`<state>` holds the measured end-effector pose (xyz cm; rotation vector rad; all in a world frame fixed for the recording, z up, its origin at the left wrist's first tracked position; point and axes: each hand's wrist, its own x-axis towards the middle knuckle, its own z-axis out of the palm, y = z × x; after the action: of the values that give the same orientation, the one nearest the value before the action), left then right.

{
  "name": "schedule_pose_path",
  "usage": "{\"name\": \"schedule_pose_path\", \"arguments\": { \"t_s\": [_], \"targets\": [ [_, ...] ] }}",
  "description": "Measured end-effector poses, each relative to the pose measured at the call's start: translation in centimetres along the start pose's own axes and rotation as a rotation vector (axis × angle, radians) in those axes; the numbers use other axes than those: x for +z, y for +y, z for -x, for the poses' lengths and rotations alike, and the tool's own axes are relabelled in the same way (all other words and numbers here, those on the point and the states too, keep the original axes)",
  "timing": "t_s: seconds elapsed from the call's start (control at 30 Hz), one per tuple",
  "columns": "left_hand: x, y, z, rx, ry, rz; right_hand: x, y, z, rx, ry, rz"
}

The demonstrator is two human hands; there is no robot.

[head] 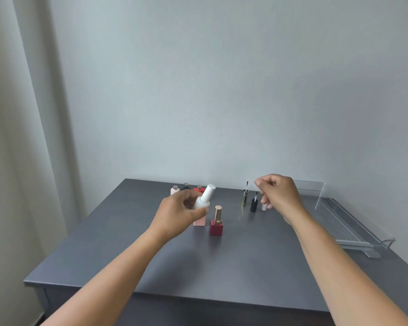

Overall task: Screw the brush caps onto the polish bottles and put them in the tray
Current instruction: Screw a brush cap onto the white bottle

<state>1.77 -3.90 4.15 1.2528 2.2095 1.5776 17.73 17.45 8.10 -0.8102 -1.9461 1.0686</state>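
My left hand [179, 212] grips a white polish bottle [204, 200] with its white cap on, tilted above the table. Just behind it stands a pink bottle [199, 221], partly hidden. A dark red bottle with a gold cap [216, 223] stands beside it. Three uncapped bottles, pale pink [174, 190], black [186, 186] and red [199, 189], line the far edge. Brush caps stand upright: gold [244, 197], black [254, 203] and a white one [264, 206] half hidden by my right hand [279, 196]. That hand hovers above the caps, fingers curled, holding nothing I can see.
A clear plastic tray [335, 220] with a ribbed floor lies at the table's right edge, with nothing in it. The grey table [222, 267] ends against a pale wall. A curtain hangs at the left.
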Motion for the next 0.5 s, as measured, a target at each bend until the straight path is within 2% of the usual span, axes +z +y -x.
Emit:
{"name": "schedule_pose_path", "arguments": {
  "t_s": [0.13,0.3,0.5],
  "targets": [
    [0.7,-1.5,0.0,-0.068,-0.049,0.000,0.8,3.6,-1.0,0.112,0.072,0.132],
    [1.5,-2.8,0.1,-0.110,-0.095,-0.049,2.0,6.3,-1.1,0.219,0.052,0.213],
    [2.0,-3.6,0.3,-0.104,-0.101,-0.127,3.2,6.9,-1.3,0.213,0.019,0.301]
  ]
}}
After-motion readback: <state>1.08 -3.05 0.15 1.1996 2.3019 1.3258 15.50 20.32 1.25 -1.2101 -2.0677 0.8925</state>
